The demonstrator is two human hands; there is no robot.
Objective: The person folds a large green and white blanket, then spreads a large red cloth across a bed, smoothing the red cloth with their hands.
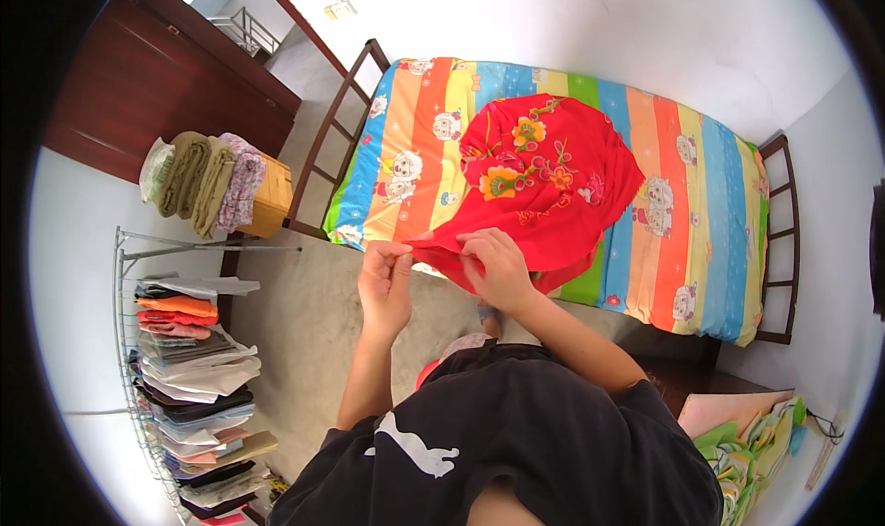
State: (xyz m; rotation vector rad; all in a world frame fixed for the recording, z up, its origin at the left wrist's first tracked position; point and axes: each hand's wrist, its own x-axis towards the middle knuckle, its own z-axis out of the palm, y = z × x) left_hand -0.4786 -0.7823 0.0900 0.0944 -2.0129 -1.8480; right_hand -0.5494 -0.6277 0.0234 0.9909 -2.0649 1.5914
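A red cloth (572, 212) with yellow and orange flower patterns lies bunched over the middle of the bed, its near edge pulled up toward me. My left hand (385, 282) pinches a corner of this cloth between thumb and fingers. A little to the right, my right hand (498, 266) grips the same edge, its fingers curled over the fabric. Between the two hands the edge is drawn fairly straight. Beneath lies a bed sheet (419, 111) in bright stripes with cartoon sheep. Whether the red cloth is a cover or a blanket cannot be told.
Dark metal rails (318, 171) close off the bed's left end, with matching rails (784, 240) on the right. Left stands a rack (120, 295) of hanging clothes (198, 369). Folded blankets (198, 180) rest on a wooden cabinet (272, 194). Green patterned fabric (756, 443) lies lower right.
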